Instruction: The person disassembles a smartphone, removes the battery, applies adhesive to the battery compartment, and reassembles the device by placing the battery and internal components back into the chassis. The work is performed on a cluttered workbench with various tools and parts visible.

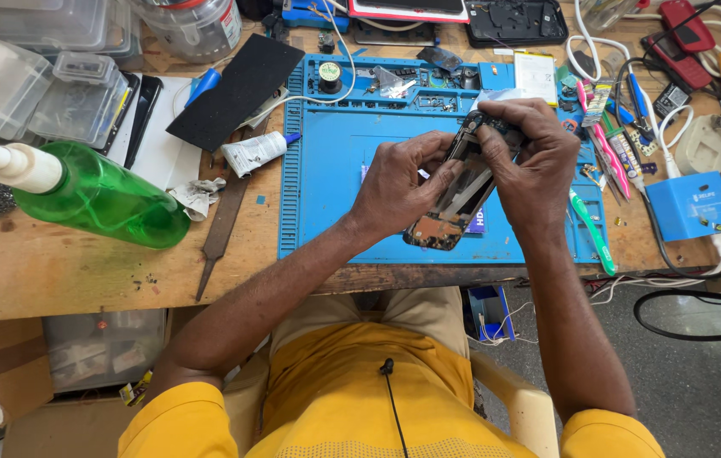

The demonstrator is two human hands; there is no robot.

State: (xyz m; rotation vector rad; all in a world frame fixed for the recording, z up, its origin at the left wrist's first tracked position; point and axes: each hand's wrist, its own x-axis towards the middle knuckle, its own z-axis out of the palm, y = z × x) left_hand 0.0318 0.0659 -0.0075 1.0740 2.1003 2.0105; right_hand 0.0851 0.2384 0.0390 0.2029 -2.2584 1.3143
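Observation:
An opened phone body [455, 197], dark with bare inner parts showing, is held tilted above the blue repair mat [335, 178]. My left hand [398, 182] grips its left edge, with the thumb against the frame. My right hand [530, 153] wraps over its upper end, fingers curled around the top corner. The phone's lower end [432, 233] sticks out below both hands. The upper end is hidden under my right fingers.
A green spray bottle [97, 197] lies on the wooden bench at left, near a white tube [254, 153] and a metal file [220, 229]. Clear plastic boxes [38, 85] sit at back left. Tweezers, a green-handled tool [593, 233], a blue box [691, 206] and cables crowd the right.

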